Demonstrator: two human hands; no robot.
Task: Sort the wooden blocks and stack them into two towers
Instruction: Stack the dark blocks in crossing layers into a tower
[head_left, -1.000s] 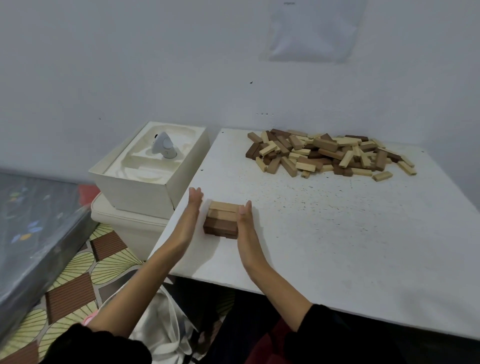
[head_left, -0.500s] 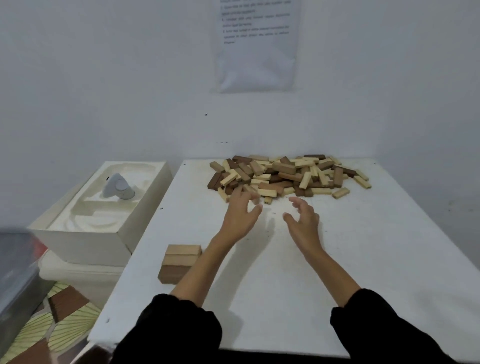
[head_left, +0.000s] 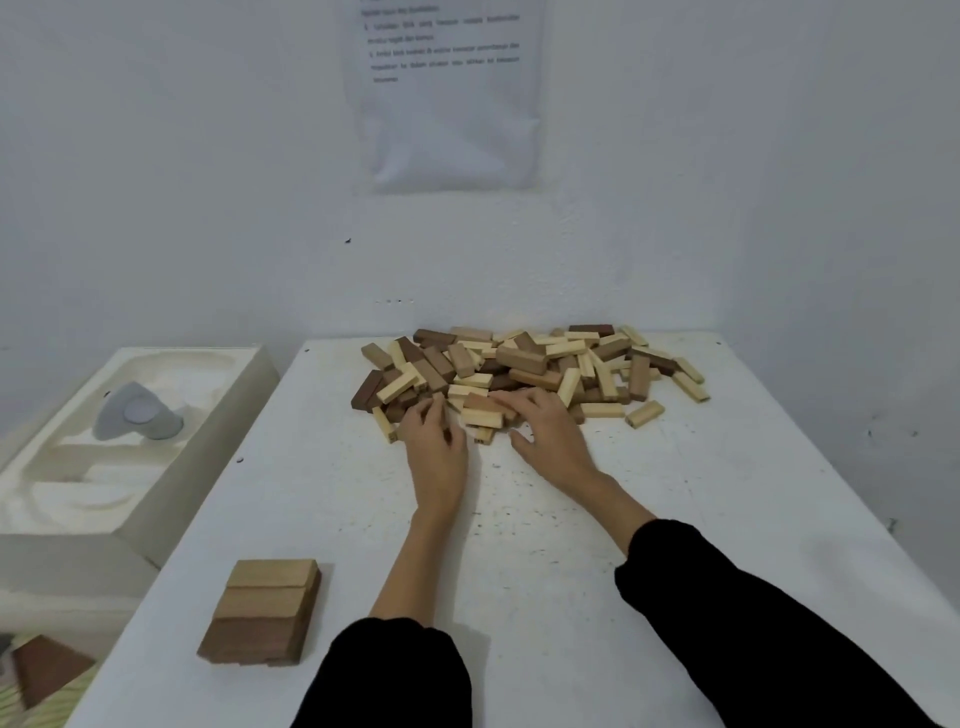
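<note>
A loose pile of wooden blocks (head_left: 535, 366), pale, tan and dark brown, lies at the far middle of the white table (head_left: 727, 519). A short stack of brown blocks (head_left: 260, 618) stands at the near left corner, two layers high. My left hand (head_left: 434, 444) rests at the pile's near edge, fingers curled on a small brown block. My right hand (head_left: 545, 431) lies beside it with fingers spread over a brown block at the pile's front. Whether either block is gripped is unclear.
A cream box with a moulded insert (head_left: 119, 447) and a grey device (head_left: 137, 418) stands left of the table. A printed sheet (head_left: 449, 93) hangs on the wall behind. The table's left edge runs close to the short stack.
Both hands left the short stack at the near left and reached forward to the pile's front edge. The camera view rose and turned toward the pile.
</note>
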